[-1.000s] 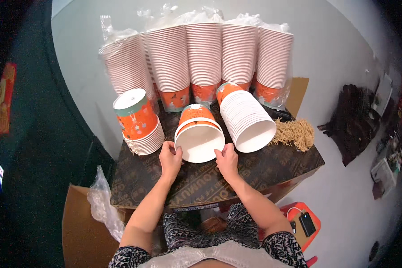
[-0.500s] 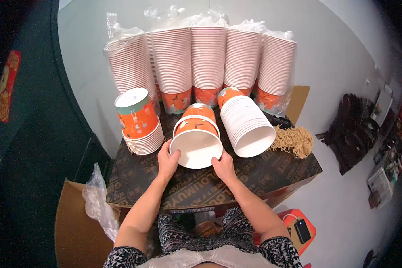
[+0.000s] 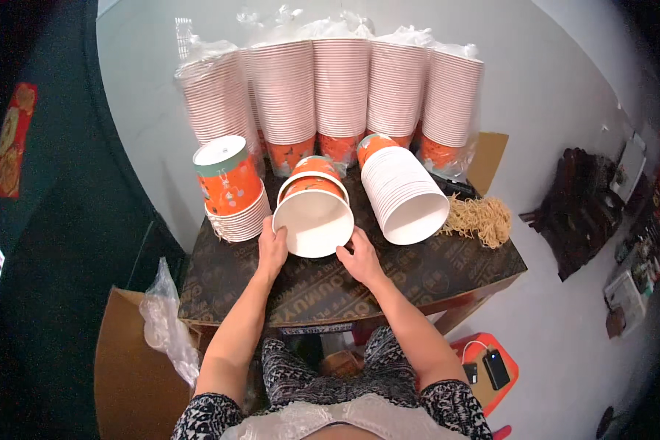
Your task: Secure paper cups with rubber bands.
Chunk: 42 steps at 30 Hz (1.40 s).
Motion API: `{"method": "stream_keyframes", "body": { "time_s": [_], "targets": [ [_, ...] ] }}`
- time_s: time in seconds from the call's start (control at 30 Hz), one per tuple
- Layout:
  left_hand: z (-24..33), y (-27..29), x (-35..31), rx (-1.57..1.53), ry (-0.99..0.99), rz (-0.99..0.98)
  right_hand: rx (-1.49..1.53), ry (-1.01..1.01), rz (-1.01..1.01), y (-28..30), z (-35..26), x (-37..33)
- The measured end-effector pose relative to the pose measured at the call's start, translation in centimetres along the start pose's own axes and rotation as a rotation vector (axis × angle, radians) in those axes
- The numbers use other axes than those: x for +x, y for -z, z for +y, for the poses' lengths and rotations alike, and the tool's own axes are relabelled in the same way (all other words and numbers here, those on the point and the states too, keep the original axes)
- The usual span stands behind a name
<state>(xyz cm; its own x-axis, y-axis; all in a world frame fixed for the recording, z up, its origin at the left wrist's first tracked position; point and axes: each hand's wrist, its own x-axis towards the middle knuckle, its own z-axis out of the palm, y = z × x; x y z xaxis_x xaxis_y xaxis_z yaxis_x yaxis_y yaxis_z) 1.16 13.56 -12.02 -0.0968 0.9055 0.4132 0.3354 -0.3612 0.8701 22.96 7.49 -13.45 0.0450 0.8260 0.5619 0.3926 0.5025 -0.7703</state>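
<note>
A white-lined paper tub (image 3: 315, 224) with an orange printed outside lies tilted on its side, its mouth toward me. My left hand (image 3: 273, 249) grips its left rim with the thumb at the front. On the lower right rim, my right hand (image 3: 360, 258) has its thumb and fingers round the edge. Behind the held tub lie more orange tubs (image 3: 317, 166), one inside another. To the right is a stack of nested tubs (image 3: 403, 189) lying tilted with its mouth facing me. On the left, a shorter stack (image 3: 227, 187) stands upside down, its white base upward.
Several tall plastic-wrapped tub stacks (image 3: 341, 88) line the back of the dark printed tabletop (image 3: 301, 293). A tan bundle of strings (image 3: 480, 221) sits at the right. Below are a cardboard box (image 3: 132, 359) with clear plastic (image 3: 161, 315), and a red stool (image 3: 510, 352) bearing a phone (image 3: 496, 369).
Both hands have shifted the held tub slightly left and away from me, closer to the tubs behind it. My right thumb has slid lower on the rim. The view has tilted slightly.
</note>
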Motion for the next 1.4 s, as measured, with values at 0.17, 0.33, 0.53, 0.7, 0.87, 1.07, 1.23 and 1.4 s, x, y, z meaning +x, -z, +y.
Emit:
{"method": "stream_keyframes", "body": {
  "time_s": [0.17, 0.33, 0.53, 0.7, 0.87, 1.07, 1.23, 1.4],
  "targets": [
    [3.3, 1.7, 0.3, -0.191, -0.063, -0.07, 0.008, 0.093, 0.102, -0.2, 0.2, -0.3],
    [10.2, 6.0, -2.1, -0.344, 0.358, -0.256, 0.023, 0.155, 0.132, 1.3, -2.0, -1.3],
    [10.8, 9.1, -3.4, -0.428, 0.527, -0.3, 0.082, 0.146, 0.042, 4.7, -5.6, -3.2],
    [11.2, 9.1, -4.7, -0.38, 0.527, -0.239, 0.188, -0.024, -0.004, 6.7, -6.8, -4.5],
    [9.7, 8.9, -5.3, -0.403, 0.532, -0.267, 0.227, -0.078, 0.034, 8.9, -7.3, -5.4],
    [8.7, 8.0, -8.6, -0.31, 0.312, -0.001, 0.129, -0.095, 0.376, 15.8, -6.4, -6.3],
    [5.1, 7.6, -11.9, -0.178, 0.218, 0.08, 0.222, -0.224, 0.713, 23.1, -1.1, -7.6],
    [1.9, 6.3, -13.1, -0.257, 0.225, 0.07, 0.176, -0.301, 0.837, 27.3, 1.2, -8.9]
  ]
}}
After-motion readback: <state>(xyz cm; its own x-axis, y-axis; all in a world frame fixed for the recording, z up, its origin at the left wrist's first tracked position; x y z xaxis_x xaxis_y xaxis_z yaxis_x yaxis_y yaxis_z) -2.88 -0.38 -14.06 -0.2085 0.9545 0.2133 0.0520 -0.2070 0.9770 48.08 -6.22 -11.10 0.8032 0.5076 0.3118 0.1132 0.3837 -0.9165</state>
